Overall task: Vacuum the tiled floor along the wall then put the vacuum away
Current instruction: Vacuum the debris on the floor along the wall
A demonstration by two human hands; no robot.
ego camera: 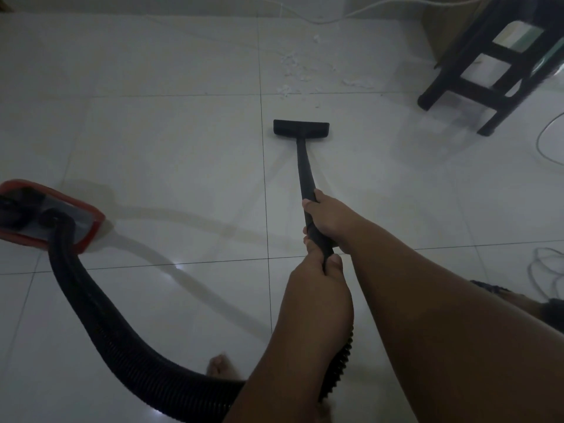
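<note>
I hold a black vacuum wand (305,166) with both hands. My right hand (331,219) grips it farther down, and my left hand (316,276) grips it just behind, where the ribbed black hose (91,300) joins. The flat black nozzle (301,128) rests on the white tiled floor (152,141). White scraps of debris (297,68) lie scattered beyond the nozzle, toward the wall. The red and grey vacuum body (52,215) sits on the floor at the left, with the hose curving from it to my hands.
A black wooden stool (488,74) stands at the upper right beside a cardboard box (442,25). White cables run along the wall (366,10) and loop on the floor at the right (546,141). My bare foot (218,364) is beside the hose.
</note>
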